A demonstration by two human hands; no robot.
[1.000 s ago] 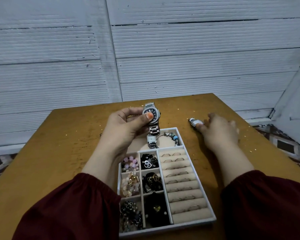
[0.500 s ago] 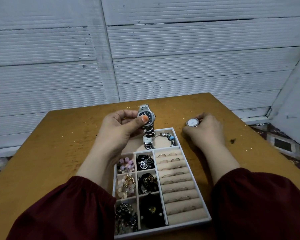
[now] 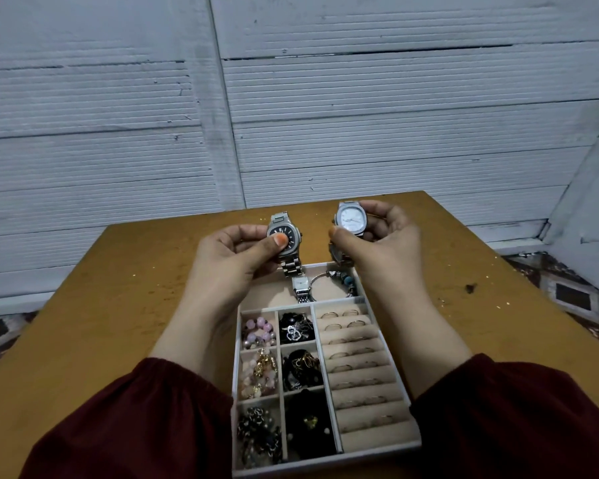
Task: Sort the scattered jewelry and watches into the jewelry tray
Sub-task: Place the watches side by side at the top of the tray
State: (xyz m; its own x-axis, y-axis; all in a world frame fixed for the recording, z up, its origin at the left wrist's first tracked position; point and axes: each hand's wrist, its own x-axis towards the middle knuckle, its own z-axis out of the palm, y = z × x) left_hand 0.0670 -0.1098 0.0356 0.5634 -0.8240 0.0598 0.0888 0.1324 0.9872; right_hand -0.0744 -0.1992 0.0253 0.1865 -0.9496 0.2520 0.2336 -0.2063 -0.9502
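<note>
Head view, hidden stuff first: your left thumb covers part of the dark-dial watch, and most of the white-dial watch strap is tucked behind your right hand. Your left hand and wrist block the near-left part of the jewelry tray's top compartment. The black-lined compartments are too murky to sort out, and the rings on the rolls are too small to count.

Counts: three watches. You've got one pinched in each hand above the tray's far edge, and a small square watch lies in the top compartment beside one beaded bracelet. There are six small compartments, in two columns of three.

Compared with half a second ago, your right hand was low by the table with the white watch near the tray's far right corner — now it's raised, dial facing you, level with the dark one. The left hand's grip looks the same.
</note>
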